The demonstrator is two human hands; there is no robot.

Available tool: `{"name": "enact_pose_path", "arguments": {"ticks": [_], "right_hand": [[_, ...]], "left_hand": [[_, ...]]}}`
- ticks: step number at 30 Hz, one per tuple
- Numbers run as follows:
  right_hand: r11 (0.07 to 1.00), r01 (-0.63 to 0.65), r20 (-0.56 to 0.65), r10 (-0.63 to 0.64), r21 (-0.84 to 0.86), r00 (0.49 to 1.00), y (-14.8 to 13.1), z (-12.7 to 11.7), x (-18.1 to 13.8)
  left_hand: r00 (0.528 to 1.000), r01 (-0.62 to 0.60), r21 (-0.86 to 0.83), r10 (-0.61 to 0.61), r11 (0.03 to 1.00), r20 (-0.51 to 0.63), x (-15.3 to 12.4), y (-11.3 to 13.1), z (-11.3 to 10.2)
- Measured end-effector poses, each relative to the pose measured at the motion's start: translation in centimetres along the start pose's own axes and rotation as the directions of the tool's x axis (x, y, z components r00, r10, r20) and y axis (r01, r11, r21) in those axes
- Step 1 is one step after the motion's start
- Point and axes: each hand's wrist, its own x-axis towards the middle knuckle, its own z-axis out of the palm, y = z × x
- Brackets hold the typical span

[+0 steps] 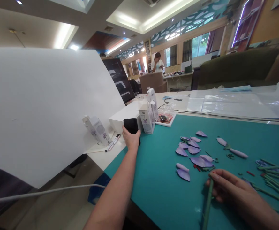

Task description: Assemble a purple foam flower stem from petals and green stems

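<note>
My left hand point(131, 140) reaches to the far left edge of the green mat and has its fingers wrapped round a black smartphone point(131, 124), which leans upright by a white box. At the near right, my right hand point(232, 188) pinches a green plastic flower stem point(207, 207) between thumb and fingers. The stem points down toward the near edge of the mat. Just beyond that hand lie lilac petals point(201, 161) and small red pieces point(197, 167). More green stems point(277, 179) are bunched to its right.
Printed cartons point(147, 118) stand behind the phone, beside a white tray point(169, 124) of small parts. Marker pens point(112, 142) lie left of the green mat point(158, 191). A big white panel point(46, 105) rises at left. A person point(157, 64) stands in the background.
</note>
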Motion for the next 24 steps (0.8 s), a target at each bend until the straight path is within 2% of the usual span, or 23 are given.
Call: {"name": "enact_pose_path", "arguments": {"ticks": [11,15,18,20,21,22,23,24], "right_hand": [[0.998,-0.027,0.017,0.026,0.049,1.0,0.5,-0.3,0.5],[0.999,-0.02,0.003,0.02,0.05,1.0,0.2,-0.1,0.4],[0.999,-0.007,0.026,0.006,0.048,1.0,-0.7,0.1,-0.1],[0.998,0.021,0.029,-0.022,0.053,0.999,-1.4,0.2,-0.4],[0.997,0.045,0.006,-0.046,0.066,0.999,-1.9,0.1,-0.5],[0.992,0.088,-0.031,-0.086,0.088,0.996,-2.3,0.1,-0.5],[0.987,0.121,-0.065,-0.115,0.105,0.991,-2.9,0.0,-0.5],[0.982,0.147,-0.083,-0.138,0.115,0.987,-3.5,-0.1,-0.4]], "left_hand": [[0.998,0.012,0.023,-0.011,1.0,-0.055,-0.1,0.0,0.4],[0.997,-0.015,-0.014,0.013,1.0,-0.082,0.1,0.0,-0.2],[0.99,-0.05,-0.059,0.042,0.997,-0.136,-0.5,1.3,-1.3],[0.979,-0.161,-0.17,0.136,0.972,-0.15,-1.9,3.2,-1.9],[0.976,-0.212,-0.26,0.193,0.942,-0.1,-3.0,4.4,-2.1],[0.963,-0.24,-0.341,0.267,0.909,0.032,-4.4,5.8,-2.2],[0.914,-0.235,-0.4,0.341,0.886,0.218,-5.9,7.1,-2.2],[0.807,-0.204,-0.444,0.406,0.873,0.428,-7.5,8.5,-2.0]]}}
